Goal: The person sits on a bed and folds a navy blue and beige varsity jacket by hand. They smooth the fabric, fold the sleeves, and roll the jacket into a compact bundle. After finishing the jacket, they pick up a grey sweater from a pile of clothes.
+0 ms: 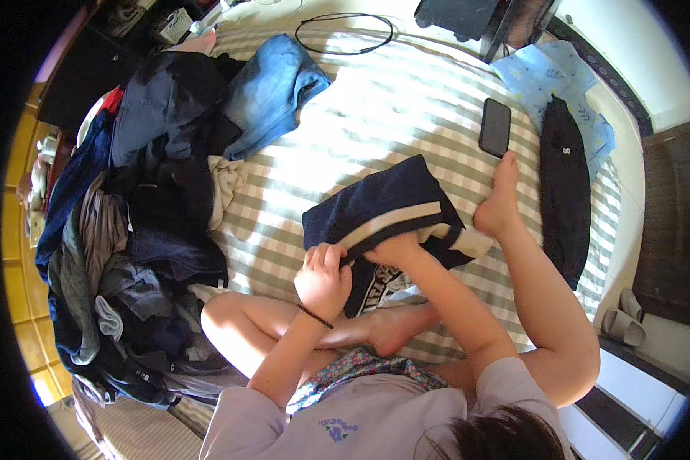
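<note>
A dark navy garment [379, 192] with a cream stripe lies partly folded on the checked bed sheet [276, 195] before me. My left hand [324, 279], a dark beaded band at its wrist, pinches the garment's near left edge. At the garment's near side, my right hand [394, 251] is pushed in under the striped layer; its fingertips are partly hidden by the cloth. A black piece with white lettering [382, 284] shows below the hands, by my crossed foot. Whether it belongs to the same garment I cannot tell.
Left of me rises a large heap of dark clothes [167, 190], with blue jeans [279, 86] at its far side. A smartphone [495, 127] lies beyond my right foot. Folded black cloth [564, 201] and light blue patterned fabric [552, 69] lie at right. A black cable loop [344, 53] rests at the far edge.
</note>
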Demonstrator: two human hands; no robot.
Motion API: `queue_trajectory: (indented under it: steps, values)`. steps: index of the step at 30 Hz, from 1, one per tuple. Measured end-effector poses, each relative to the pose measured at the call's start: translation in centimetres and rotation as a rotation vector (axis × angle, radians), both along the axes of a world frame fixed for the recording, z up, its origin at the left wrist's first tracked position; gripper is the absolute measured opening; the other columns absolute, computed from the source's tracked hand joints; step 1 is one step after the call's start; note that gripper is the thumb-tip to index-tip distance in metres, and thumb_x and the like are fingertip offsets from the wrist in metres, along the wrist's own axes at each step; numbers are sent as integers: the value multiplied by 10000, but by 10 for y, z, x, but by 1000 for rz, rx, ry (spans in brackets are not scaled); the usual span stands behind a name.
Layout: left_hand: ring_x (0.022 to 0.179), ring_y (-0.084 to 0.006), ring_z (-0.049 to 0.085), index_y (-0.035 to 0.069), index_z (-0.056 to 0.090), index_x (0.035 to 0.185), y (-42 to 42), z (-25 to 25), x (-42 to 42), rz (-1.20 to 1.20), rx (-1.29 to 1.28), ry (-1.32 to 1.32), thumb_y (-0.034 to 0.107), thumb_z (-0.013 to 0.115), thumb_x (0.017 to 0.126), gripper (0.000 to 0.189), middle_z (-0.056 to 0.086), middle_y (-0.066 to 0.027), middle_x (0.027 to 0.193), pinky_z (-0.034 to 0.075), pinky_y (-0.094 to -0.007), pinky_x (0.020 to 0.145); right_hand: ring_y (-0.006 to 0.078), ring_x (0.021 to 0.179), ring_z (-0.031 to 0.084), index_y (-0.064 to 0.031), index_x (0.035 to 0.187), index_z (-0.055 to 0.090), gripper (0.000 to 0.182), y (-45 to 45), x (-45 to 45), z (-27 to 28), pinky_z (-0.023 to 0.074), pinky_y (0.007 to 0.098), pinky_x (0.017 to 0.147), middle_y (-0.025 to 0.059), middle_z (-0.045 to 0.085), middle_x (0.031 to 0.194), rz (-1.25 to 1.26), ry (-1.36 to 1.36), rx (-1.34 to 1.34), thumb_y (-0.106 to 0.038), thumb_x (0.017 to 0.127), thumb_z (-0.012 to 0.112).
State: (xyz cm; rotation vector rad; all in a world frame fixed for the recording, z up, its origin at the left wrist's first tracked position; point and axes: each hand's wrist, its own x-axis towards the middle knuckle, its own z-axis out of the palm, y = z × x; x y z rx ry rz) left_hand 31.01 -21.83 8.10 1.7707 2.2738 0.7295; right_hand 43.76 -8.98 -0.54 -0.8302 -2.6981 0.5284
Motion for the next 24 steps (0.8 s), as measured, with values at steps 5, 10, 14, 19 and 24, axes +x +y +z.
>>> queue_trajectory:
  steps: [5, 10, 14, 19, 24]
  values:
    - [757, -327, 600, 46, 583, 907, 31, 0, -1, -83, 81, -31, 7, 564, 709, 203, 600, -128, 826, 505, -408, 668, 358, 997, 607, -111, 1058, 660, 464, -2, -29, 0, 424, 499, 914, 158, 638, 1115, 79, -192, -212, -454, 757, 578]
    - [691, -326, 598, 16, 588, 850, 14, -8, 2, -280, 52, -201, -18, 549, 723, 136, 584, -152, 758, 498, -401, 629, 305, 1042, 522, -100, 990, 631, 376, 21, -47, -14, 374, 459, 912, 159, 578, 1068, -178, 131, 64, -434, 842, 540]
    - [742, -339, 604, 38, 530, 984, 24, -36, -1, -230, -68, -170, 36, 567, 729, 258, 606, -143, 838, 505, -420, 660, 299, 974, 545, -104, 938, 645, 309, -1, -25, -9, 411, 463, 836, 138, 600, 976, -278, 217, 195, -387, 835, 571]
    - [831, -317, 611, 73, 515, 1062, 51, -34, 8, -177, -47, -47, 119, 636, 711, 374, 606, -111, 924, 514, -401, 655, 294, 878, 587, -103, 883, 657, 165, -17, 44, 35, 464, 429, 690, 97, 627, 896, -180, 161, -195, -244, 800, 637]
    - [984, -283, 550, 87, 552, 1072, 106, -23, 33, -340, 63, 189, 134, 693, 675, 424, 550, -90, 1029, 502, -384, 716, 342, 895, 580, -42, 905, 630, 276, 14, 109, 74, 456, 428, 782, 113, 629, 910, -502, 599, 126, -194, 707, 750]
